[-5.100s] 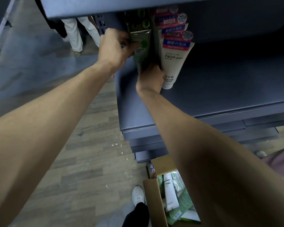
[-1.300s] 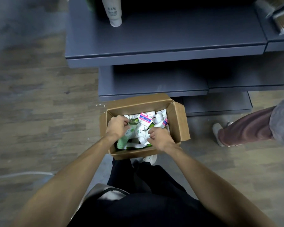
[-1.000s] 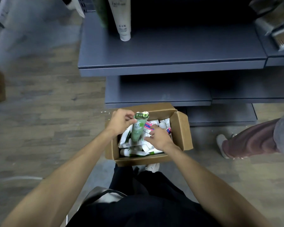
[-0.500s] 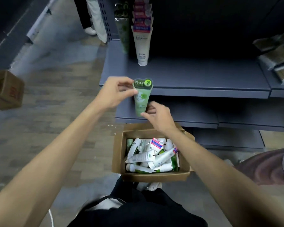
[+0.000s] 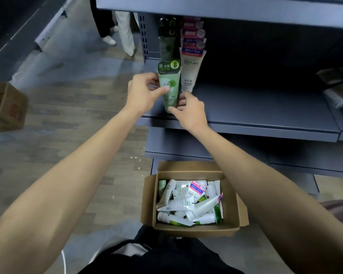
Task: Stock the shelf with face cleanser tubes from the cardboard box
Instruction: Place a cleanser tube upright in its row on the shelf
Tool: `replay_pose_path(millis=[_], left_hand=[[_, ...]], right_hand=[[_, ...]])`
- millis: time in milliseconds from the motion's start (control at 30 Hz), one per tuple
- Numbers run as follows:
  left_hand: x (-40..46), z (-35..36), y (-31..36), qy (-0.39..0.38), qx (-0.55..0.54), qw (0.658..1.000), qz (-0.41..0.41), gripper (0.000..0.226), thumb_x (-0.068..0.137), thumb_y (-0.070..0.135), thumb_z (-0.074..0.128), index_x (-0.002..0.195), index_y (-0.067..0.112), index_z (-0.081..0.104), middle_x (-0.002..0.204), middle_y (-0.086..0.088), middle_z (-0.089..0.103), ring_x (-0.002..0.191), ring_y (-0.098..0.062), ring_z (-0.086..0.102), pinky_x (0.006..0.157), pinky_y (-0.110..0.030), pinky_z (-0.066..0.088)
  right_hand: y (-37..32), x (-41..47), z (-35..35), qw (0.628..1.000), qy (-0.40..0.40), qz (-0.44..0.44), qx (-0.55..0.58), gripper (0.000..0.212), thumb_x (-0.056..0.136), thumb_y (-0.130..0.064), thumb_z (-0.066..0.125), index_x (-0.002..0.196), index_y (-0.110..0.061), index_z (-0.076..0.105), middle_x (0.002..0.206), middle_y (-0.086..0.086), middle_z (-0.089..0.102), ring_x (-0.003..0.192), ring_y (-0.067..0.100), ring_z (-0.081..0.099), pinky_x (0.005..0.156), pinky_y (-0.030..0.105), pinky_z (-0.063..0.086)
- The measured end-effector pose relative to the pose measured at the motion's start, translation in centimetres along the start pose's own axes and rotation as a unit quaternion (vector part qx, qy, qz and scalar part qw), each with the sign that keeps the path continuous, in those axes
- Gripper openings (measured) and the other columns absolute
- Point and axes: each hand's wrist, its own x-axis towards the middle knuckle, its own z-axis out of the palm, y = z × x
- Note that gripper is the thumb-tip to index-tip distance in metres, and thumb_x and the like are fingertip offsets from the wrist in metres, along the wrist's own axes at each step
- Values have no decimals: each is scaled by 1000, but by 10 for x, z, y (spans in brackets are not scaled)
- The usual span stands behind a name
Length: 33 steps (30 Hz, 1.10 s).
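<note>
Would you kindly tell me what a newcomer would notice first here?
Both hands hold a green tube upright at the shelf front: the left hand grips its side, the right hand its bottom. Below, an open cardboard box on the floor holds jumbled tubes.

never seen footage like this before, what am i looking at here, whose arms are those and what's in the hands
There is no machine here. A person wears a camera on the head, so you look down along their own bare arms. The left hand and right hand together hold one green tube of face cleanser, upright, at the front of a grey shelf. Behind it stand a row of green tubes and a row of white tubes with pink tops. On the floor below sits an open cardboard box with more tubes lying jumbled inside. Another box stands at the far left.
</note>
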Motion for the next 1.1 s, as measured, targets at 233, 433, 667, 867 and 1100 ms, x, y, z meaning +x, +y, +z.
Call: replay_pose_path(millis=[233,433,667,867,1100], left_hand=[[32,3,-22,-26,35,999,12,24,75,29,80,93,14,74,88,0,75,82,-12,71,80,-30,58],[66,2,-30,-37,51,997,33,20,77,27,79,91,13,73,87,2,75,82,-8,71,76,-23,57],[101,2,-41,-26,51,998,37,18,76,28,78,89,15,74,83,7,72,77,-3,67,69,-13,49],[121,3,-46,-24,33,998,44,13,76,22,79,87,17,73,77,11,68,68,6,62,66,-12,47],[136,8,-54,-14,35,998,47,19,76,24,78,90,13,75,80,9,71,77,-3,66,69,-17,52]], right_hand=[[-1,20,26,997,60,52,-13,23,81,-29,77,96,-17,63,80,-9,67,80,12,69,79,34,57],[-9,48,36,994,84,77,-3,18,84,-23,73,96,-12,65,81,-3,68,85,20,69,82,38,57],[-16,83,52,990,99,94,-34,15,89,-29,66,89,-14,63,83,4,70,81,24,65,57,25,41],[-24,98,66,980,138,107,-90,21,95,-27,58,104,-9,65,97,9,69,92,29,63,61,25,29],[-30,112,72,970,140,132,-150,22,99,-18,49,115,-9,62,112,10,66,103,27,62,66,23,30]])
